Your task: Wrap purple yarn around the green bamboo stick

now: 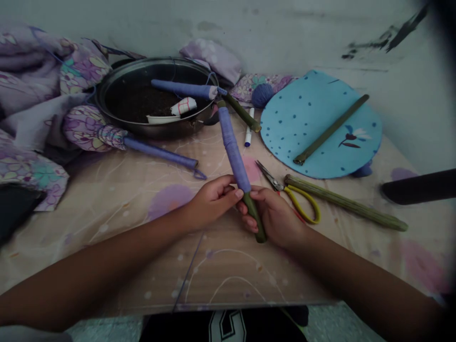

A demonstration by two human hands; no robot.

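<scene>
Black clothing (263,327) w/ white-outlined print, nearest cam. Beyond, pinkish-tan tabletop (278,280) w/ pale curved lines + purple & pink blotches. Far L, heaped purple floral fabric (28,95). At back, L of centre: round dark metal pan (153,130), dark crumbly stuff inside. Back R: round light-blue dotted mat (285,128) w/ flower print. Just in front of pan, purple floral-cloth bundle (89,128) on violet-wrapped handle. To R, on tabletop, ribbed green stick (345,202). Held over mid-tabletop: round green stick wrapped mostly in violet-blue yarn (235,152), tilted, far end toward pan, near end bare. Pinched btwn thumb & fingers of L hand (215,199) at lower edge of wrap; bare part in curled fingers of R hand (280,213), thumb by same edge. Across pan's rim, another violet-wrapped stick (183,89). Lying diag. on mat, slim green stick (331,129). Just beside ribbed stick: yellow-handled metal scissors (276,182), partly hidden by R hand. Nr mat: white marker (249,130) w/ blue end; also blue yarn ball (262,95). Thinnest: dark-blue thread (188,270) from L forearm to tabletop's front edge.
</scene>
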